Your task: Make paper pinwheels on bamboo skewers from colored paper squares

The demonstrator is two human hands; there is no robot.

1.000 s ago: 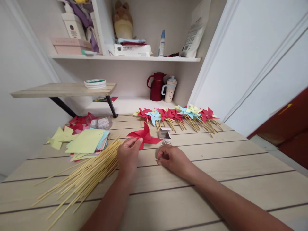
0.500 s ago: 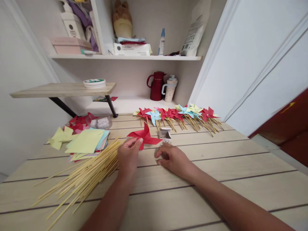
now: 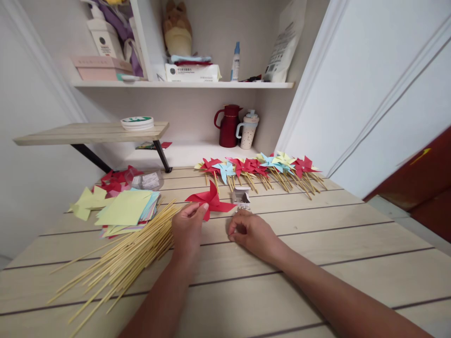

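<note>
My left hand (image 3: pixel 186 230) pinches the near edge of a red paper pinwheel (image 3: pixel 211 201) that lies flat on the wooden table (image 3: pixel 317 244). My right hand (image 3: pixel 252 232) rests on the table just right of it, fingers curled around something small by a little clear box of pins (image 3: pixel 242 196); what the fingertips hold is too small to make out. A loose pile of bamboo sticks (image 3: pixel 120 260) spreads to the left of my left hand.
A stack of coloured paper squares (image 3: pixel 125 209) and red cut pieces (image 3: pixel 114 180) lie at the left. A row of finished pinwheels on sticks (image 3: pixel 264 169) lies across the back. A red jug (image 3: pixel 229 126) and a mug (image 3: pixel 247 130) stand behind on a shelf.
My right hand's fingers have shifted slightly near the pin box. The left hand and the red pinwheel have stayed put.
</note>
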